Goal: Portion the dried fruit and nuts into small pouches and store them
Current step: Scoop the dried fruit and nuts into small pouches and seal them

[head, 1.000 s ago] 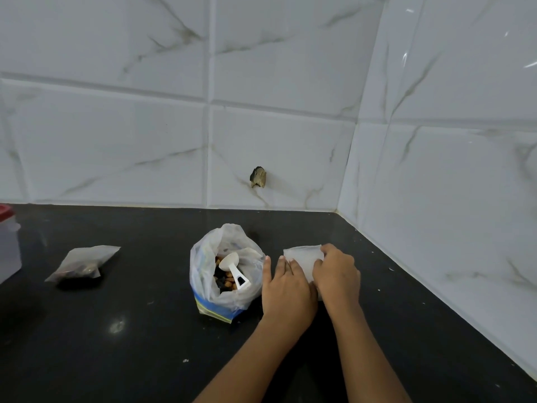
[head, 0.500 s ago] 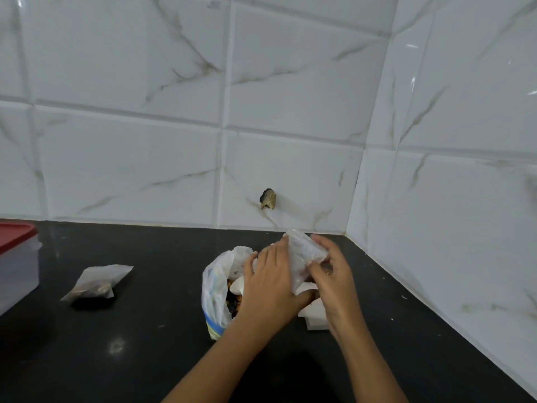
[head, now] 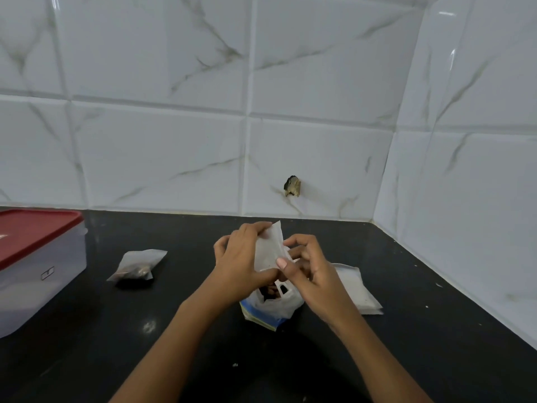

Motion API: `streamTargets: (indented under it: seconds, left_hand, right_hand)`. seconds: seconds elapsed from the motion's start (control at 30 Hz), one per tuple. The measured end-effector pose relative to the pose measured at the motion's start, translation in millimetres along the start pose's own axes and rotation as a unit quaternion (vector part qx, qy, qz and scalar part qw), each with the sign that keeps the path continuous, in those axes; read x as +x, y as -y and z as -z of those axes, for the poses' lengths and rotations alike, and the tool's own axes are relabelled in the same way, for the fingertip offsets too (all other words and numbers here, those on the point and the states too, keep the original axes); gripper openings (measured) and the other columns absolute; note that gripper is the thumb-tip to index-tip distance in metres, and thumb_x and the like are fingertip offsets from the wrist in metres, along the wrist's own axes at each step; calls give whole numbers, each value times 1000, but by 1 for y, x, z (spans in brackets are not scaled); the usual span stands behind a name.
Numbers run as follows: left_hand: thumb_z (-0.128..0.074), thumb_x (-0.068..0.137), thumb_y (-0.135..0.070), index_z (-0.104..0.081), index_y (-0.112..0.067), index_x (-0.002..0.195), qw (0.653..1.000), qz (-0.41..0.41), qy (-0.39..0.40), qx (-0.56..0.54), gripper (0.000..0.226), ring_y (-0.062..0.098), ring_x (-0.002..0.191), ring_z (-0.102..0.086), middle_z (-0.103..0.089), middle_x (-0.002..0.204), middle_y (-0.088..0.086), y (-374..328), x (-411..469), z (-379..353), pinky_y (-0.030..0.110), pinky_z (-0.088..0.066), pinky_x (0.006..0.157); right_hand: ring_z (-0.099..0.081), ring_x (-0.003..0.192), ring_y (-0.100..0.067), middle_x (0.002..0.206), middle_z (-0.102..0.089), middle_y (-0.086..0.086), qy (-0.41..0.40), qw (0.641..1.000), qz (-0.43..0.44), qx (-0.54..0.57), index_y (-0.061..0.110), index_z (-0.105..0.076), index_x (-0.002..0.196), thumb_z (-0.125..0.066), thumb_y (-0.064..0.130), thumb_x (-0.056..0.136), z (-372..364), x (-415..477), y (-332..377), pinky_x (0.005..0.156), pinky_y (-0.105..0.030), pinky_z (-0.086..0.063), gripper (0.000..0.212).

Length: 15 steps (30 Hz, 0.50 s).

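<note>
Thin white translucent pouch point(head: 268, 250) held over a glossy black counter point(head: 189, 330).
It is pinched by the left hand point(head: 241, 263) and the right hand point(head: 308, 266), above the crinkled plastic bag of nuts point(head: 271, 305).

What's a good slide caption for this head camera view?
Left hand and right hand hold a pouch over the nut bag on the counter.

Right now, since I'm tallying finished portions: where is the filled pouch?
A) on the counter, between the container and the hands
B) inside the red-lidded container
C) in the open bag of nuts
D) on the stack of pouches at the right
A: the filled pouch lies on the counter, apart from the red-lidded container, left of the left hand and right hand gripping an empty pouch.
</note>
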<state>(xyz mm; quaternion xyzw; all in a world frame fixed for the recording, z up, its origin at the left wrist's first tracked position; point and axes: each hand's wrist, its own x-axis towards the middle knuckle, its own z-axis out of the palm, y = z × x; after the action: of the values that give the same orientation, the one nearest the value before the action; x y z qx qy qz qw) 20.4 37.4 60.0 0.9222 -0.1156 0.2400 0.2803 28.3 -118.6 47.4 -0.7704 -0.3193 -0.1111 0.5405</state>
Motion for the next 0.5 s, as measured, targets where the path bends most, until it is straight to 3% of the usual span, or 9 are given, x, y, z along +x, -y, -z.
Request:
streamTargets:
  seconds: [0.1, 0.17, 0.3, 0.37, 0.5]
  left_hand:
    - [-50, 61, -49, -27, -32, 136, 998, -4, 46, -30, 80, -5, 113, -34, -35, 116, -19, 7, -3, 3, 14, -6, 95]
    - [-52, 62, -45, -26, -33, 136, 997, -6, 66, -30, 80, -5, 111, -33, -35, 117, -19, 12, -3, 4, 17, -6, 98]
    - [-54, 62, -43, -25, -33, 136, 994, -14, 96, -44, 80, -5, 112, -32, -33, 119, -19, 12, -4, 5, 18, -8, 100]
    - [-55, 64, -43, -27, -33, 136, 993, -22, 103, -53, 78, -3, 114, -35, -36, 120, -18, 10, -5, 5, 18, -10, 101]
    - [-60, 70, -45, -33, -35, 131, 992, -37, 109, -57, 68, -3, 113, -40, -42, 121, -17, 9, -6, 7, 20, -14, 102]
  right_hand:
    - [-59, 84, -2, 94, -57, 16, 4, 999, 24, -30, 42, -47, 98, -48, 40, 91, 0, -1, -1, 77, -17, -50, 7]
    - [-59, 85, -2, 92, -58, 19, -15, 998, 43, -37, 42, -51, 99, -44, 40, 92, 0, 0, -3, 78, -16, -49, 10]
    - [-56, 82, -2, 95, -55, 13, -36, 988, 72, -132, 28, -60, 98, -44, 27, 90, 1, 3, -14, 72, -11, -45, 17]
    - [-54, 83, -4, 101, -48, 11, -36, 974, 95, -204, 24, -60, 104, -48, 20, 87, 2, 4, -20, 71, -16, -48, 21]
    - [-53, 87, -11, 106, -37, 12, -43, 954, 148, -256, 40, -49, 111, -53, 30, 85, 0, 5, -21, 75, -21, -49, 28]
